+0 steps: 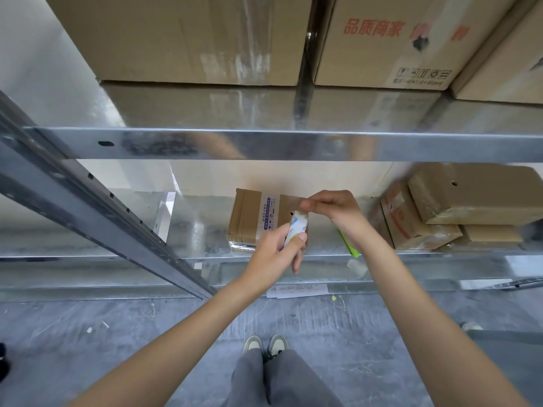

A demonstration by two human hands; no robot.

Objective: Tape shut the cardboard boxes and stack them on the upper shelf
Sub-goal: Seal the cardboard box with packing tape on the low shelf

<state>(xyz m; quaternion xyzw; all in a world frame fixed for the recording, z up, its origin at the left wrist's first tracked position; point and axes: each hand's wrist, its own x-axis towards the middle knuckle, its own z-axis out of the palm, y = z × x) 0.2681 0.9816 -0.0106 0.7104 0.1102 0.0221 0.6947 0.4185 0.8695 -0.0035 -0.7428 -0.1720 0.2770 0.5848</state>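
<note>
While the left hand (279, 245) grips the tape roll (296, 229) and the right hand (332, 210) pinches its free end, the small cardboard box (258, 218) sits on the lower shelf (191, 230) directly behind both, its long axis pointing away; the right hand is nearer its top.

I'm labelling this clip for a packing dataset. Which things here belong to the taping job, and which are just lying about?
Part of the job:
- tape roll, held in the left hand
- right hand, pinching at the roll's top
- small cardboard box on the lower shelf
- big boxes on the upper shelf

Lying about:
- green tool
- paper slip on the floor
- pile of brown parcels
</note>
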